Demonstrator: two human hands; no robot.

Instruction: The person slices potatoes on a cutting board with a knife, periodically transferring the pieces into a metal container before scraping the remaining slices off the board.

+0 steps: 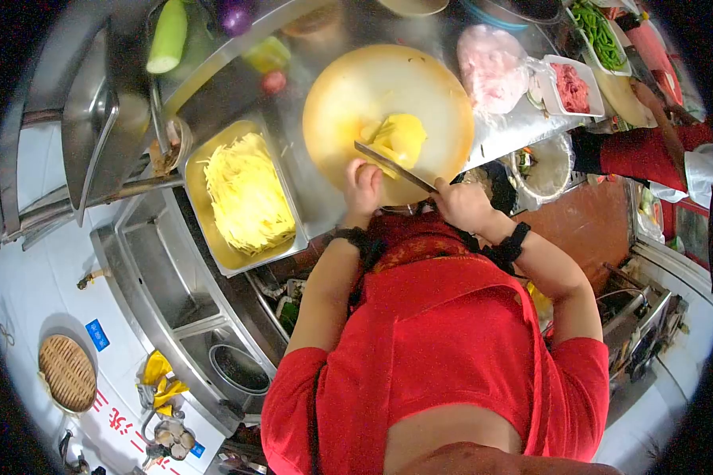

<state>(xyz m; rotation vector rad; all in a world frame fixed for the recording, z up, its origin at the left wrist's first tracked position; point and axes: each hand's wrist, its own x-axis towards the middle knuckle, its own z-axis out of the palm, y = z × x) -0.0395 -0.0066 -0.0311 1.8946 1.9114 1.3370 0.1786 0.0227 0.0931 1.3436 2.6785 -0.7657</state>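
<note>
My right hand (463, 207) is wrapped round the handle of a kitchen knife (396, 168). The blade points left and lies against a pile of yellow potato slices (402, 138) on a round cutting board (337, 103). Just below the blade's tip, my left hand (364, 186) is closed with its fingers curled. Whether something small sits in those fingers is hidden from this angle. Left of the board stands a metal tray (285, 214) filled with pale yellow potato shreds (245, 194).
At the right are a plastic bag of pink meat (491, 67), a white tray of minced meat (572, 89) and green peppers (598, 36). A co-worker's arm (665, 111) reaches in there. A green gourd (168, 39) lies upper left. A metal sink (166, 253) is lower left.
</note>
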